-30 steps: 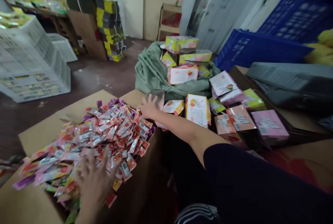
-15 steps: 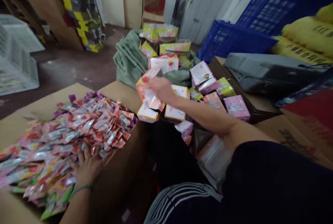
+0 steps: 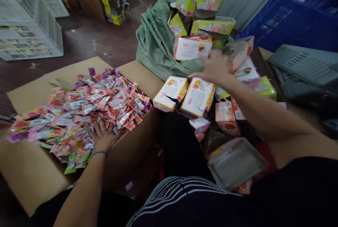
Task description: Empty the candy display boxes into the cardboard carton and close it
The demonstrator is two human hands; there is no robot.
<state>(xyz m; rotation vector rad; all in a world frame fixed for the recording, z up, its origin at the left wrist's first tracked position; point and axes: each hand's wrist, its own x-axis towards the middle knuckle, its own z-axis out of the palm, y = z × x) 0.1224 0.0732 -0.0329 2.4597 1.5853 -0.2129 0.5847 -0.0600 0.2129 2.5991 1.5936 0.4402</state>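
Note:
My left hand (image 3: 104, 138) lies with fingers spread on a heap of small wrapped sachets (image 3: 105, 96), which fills an open cardboard carton (image 3: 129, 149). Slightly blurred, my right hand (image 3: 215, 67) is stretched out over a pile of small printed boxes, its fingers apart and nothing seen in them. Just beyond its wrist is a tilted box with a clear window (image 3: 239, 52); whether the hand touches it I cannot tell. Below the hand lie two white-and-yellow boxes, a torn one (image 3: 171, 91) and a fuller-looking one (image 3: 198, 95).
Behind the pile sits a green sack (image 3: 155, 40) with yellow-green boxes (image 3: 200, 3) on it. White plastic crates (image 3: 29, 37) stand at the left, blue crates (image 3: 285, 23) at the back right. A windowed box (image 3: 237, 163) lies beside my knee.
My right hand has let go of the orange-pink box it held and moved right, its fingers now spread. My left hand stays on the sachets. The view has turned left and downward.

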